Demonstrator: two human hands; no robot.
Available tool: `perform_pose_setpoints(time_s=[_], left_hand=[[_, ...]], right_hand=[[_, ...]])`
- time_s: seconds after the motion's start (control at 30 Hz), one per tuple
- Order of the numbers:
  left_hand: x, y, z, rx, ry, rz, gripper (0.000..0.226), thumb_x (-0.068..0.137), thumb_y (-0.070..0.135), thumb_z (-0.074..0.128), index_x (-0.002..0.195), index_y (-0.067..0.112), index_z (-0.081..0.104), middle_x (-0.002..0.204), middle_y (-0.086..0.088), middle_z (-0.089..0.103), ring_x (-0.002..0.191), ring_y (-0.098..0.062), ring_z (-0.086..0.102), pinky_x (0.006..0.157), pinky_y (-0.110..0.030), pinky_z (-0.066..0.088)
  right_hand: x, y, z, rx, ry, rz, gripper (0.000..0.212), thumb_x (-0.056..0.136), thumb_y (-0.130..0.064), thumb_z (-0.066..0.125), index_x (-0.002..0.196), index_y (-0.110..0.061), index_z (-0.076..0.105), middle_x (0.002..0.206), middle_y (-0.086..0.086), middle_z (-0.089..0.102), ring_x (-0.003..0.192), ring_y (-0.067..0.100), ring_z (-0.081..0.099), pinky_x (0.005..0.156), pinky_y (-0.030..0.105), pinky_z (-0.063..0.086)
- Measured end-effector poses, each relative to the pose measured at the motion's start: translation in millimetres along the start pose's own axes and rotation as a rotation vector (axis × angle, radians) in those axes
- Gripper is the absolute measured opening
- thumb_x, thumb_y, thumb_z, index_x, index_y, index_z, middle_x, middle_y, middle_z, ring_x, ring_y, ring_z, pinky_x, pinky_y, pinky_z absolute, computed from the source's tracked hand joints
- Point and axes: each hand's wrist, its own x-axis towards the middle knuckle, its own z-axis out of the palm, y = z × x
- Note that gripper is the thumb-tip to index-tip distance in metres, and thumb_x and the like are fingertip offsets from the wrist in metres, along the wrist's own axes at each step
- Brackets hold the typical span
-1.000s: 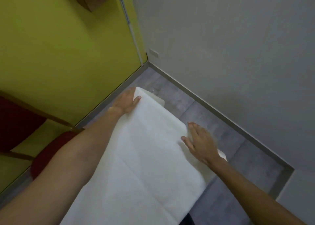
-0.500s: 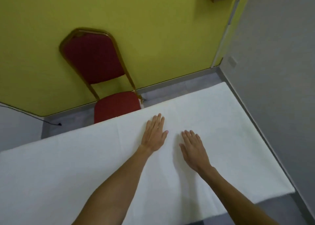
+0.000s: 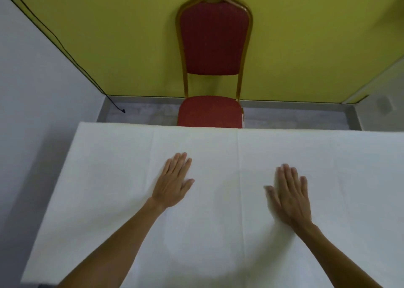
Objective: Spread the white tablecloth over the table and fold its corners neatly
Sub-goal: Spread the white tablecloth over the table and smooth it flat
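The white tablecloth (image 3: 113, 178) lies spread flat over the table and covers the whole top, with faint fold creases running front to back. My left hand (image 3: 173, 181) rests palm down on the cloth, left of the middle crease, fingers straight and together. My right hand (image 3: 288, 191) lies palm down right of that crease, slightly blurred, fingers extended. Neither hand grips anything. The table itself is hidden under the cloth, and the right end runs out of view.
A red padded chair with a gold frame (image 3: 213, 47) stands against the yellow wall beyond the table's far edge. A grey wall (image 3: 32, 80) runs close along the left. A black cable end (image 3: 123, 110) lies on the grey floor at the far left corner.
My view has swung left from the table's right end to its middle. Both hands slid along the cloth and have spread apart to either side of the centre crease.
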Motion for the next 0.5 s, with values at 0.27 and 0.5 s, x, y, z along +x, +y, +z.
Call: perform_pose_setpoints(time_s=[0.27,0.5], left_hand=[[13.3,-1.3,-13.5,-0.121,0.025,-0.099,0.061,0.102,0.033,0.025,0.153,0.001,0.023,0.163,-0.013,0.016,0.152,-0.028,0.008,0.122,-0.05,0.016],[9.2,-36.1,0.9,-0.047,0.075,-0.004,0.061,0.102,0.035,0.025,0.156,0.009,0.019,0.165,-0.01,0.012,0.153,-0.026,0.006,0.123,-0.046,0.013]], right_hand=[[41.5,-189.1,22.1,0.132,0.033,-0.197,0.063,0.105,-0.041,0.013,0.159,-0.006,0.014,0.167,0.011,0.01,0.156,0.024,0.001,0.127,0.043,-0.003],[63.7,-207.7,46.9,0.031,0.066,-0.201,0.072,0.104,-0.053,0.016,0.16,-0.007,0.008,0.168,0.011,0.004,0.156,0.027,0.0,0.127,0.046,0.001]])
